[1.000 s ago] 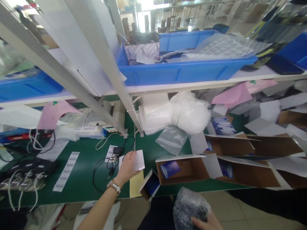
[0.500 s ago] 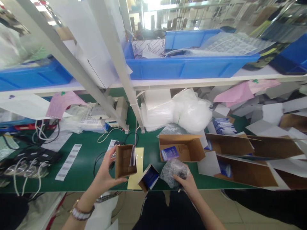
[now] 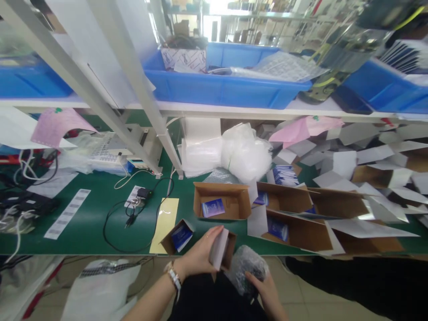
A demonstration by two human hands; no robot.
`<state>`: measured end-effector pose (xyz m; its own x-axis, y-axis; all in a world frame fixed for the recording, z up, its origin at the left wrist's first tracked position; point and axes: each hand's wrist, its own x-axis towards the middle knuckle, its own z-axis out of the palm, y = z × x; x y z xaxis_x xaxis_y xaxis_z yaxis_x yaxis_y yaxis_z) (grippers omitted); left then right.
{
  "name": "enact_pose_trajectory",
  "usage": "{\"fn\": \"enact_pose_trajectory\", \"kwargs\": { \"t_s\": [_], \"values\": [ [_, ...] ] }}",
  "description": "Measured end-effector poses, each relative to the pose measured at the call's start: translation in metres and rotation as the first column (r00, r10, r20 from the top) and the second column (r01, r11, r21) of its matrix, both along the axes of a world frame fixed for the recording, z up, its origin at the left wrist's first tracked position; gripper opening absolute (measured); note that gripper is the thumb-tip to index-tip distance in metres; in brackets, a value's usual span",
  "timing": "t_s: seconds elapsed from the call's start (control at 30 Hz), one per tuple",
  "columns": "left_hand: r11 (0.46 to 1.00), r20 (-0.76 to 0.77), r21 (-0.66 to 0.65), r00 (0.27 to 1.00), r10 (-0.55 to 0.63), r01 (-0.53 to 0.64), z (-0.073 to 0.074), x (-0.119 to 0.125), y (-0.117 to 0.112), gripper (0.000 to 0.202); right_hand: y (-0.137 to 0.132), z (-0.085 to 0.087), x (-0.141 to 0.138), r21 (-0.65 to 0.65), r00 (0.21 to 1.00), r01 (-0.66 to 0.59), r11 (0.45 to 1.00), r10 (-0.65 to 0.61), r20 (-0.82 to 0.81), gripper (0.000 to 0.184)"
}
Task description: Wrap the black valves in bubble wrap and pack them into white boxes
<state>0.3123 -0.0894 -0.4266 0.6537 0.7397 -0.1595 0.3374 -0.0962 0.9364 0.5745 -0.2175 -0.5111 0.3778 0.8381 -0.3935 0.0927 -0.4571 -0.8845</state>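
My left hand (image 3: pixel 200 252) is wrapped round a small cardboard box (image 3: pixel 220 250), tilted so that a pale side and part of its brown inside show. Close beside it, my right hand (image 3: pixel 262 285) grips a bubble-wrapped bundle (image 3: pixel 249 267) with something dark inside, below the table's front edge. To the left of my left hand, a small open box (image 3: pixel 177 237) with a blue booklet inside stands at the edge. Behind my hands sits an open brown box (image 3: pixel 222 189) holding a blue-purple booklet (image 3: pixel 213 207).
Open boxes (image 3: pixel 297 236) crowd the right side, some with blue booklets. A yellow sheet (image 3: pixel 165 223), a black cable with an adapter (image 3: pixel 143 194) and a label strip (image 3: pixel 67 214) lie left. Plastic bags (image 3: pixel 245 154) stand behind, under a shelf with blue bins (image 3: pixel 227 91).
My left hand has brought the small box rightward and turned it, close to the bubble-wrapped bundle. My right hand has lowered the bundle toward me. The whole view has shifted to the right.
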Motion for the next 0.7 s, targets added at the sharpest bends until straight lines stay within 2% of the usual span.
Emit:
{"fn": "enact_pose_trajectory", "kwargs": {
  "t_s": [0.1,0.17,0.2,0.27,0.3,0.37,0.4,0.43,0.47,0.5,0.53,0.57,0.63,0.7],
  "values": [
    [0.99,-0.128,0.074,0.986,-0.106,0.116,-0.021,0.002,0.021,0.116,0.002,-0.007,0.011,-0.089,0.997,0.069,0.994,-0.073,-0.04,0.052],
    [0.989,-0.17,0.091,0.98,-0.1,0.117,-0.029,-0.005,0.028,0.107,0.006,-0.009,0.016,-0.083,0.997,0.057,0.995,-0.062,-0.051,0.059],
    [0.991,-0.192,0.108,0.98,-0.052,0.074,-0.032,-0.009,0.028,0.102,0.009,-0.009,0.019,-0.066,0.998,0.037,0.997,-0.041,-0.052,0.062],
    [0.973,-0.252,0.186,0.95,0.182,-0.137,-0.034,-0.016,0.017,0.085,0.012,-0.01,0.024,-0.021,0.999,-0.021,1.0,0.02,-0.043,0.066],
    [0.933,-0.282,0.239,0.9,0.332,-0.27,-0.032,-0.017,0.006,0.074,0.013,-0.01,0.026,0.003,0.998,-0.055,0.998,0.056,-0.031,0.067],
    [0.802,-0.323,0.34,0.74,0.59,-0.491,-0.026,-0.012,-0.026,0.044,0.014,-0.011,0.029,0.039,0.992,-0.124,0.991,0.124,-0.001,0.068],
    [0.744,-0.326,0.383,0.674,0.663,-0.547,-0.023,-0.004,-0.044,0.031,0.014,-0.011,0.03,0.049,0.988,-0.152,0.987,0.151,0.014,0.068],
    [0.71,-0.326,0.414,0.635,0.7,-0.569,-0.02,0.007,-0.061,0.023,0.014,-0.011,0.031,0.057,0.985,-0.174,0.983,0.173,0.029,0.068],
    [0.69,-0.312,0.468,0.627,0.714,-0.553,-0.019,0.02,-0.077,0.019,0.015,-0.01,0.031,0.062,0.981,-0.193,0.979,0.191,0.038,0.068],
    [0.695,-0.294,0.519,0.66,0.692,-0.498,-0.019,0.035,-0.088,0.019,0.015,-0.008,0.031,0.066,0.977,-0.211,0.975,0.209,0.039,0.068],
    [0.703,-0.302,0.563,0.684,0.665,-0.435,-0.021,0.051,-0.095,0.022,0.016,-0.006,0.031,0.073,0.974,-0.227,0.971,0.225,0.033,0.068],
    [0.691,-0.33,0.607,0.667,0.668,-0.392,-0.024,0.065,-0.097,0.027,0.016,-0.003,0.031,0.081,0.97,-0.245,0.966,0.244,0.023,0.068],
    [0.679,-0.424,0.653,0.581,0.695,-0.335,-0.033,0.087,-0.089,0.037,0.017,0.004,0.032,0.095,0.959,-0.281,0.955,0.282,0.004,0.068],
    [0.688,-0.522,0.659,0.473,0.709,-0.303,-0.043,0.096,-0.073,0.042,0.017,0.01,0.034,0.105,0.952,-0.304,0.947,0.306,-0.004,0.069]
  ]
}}
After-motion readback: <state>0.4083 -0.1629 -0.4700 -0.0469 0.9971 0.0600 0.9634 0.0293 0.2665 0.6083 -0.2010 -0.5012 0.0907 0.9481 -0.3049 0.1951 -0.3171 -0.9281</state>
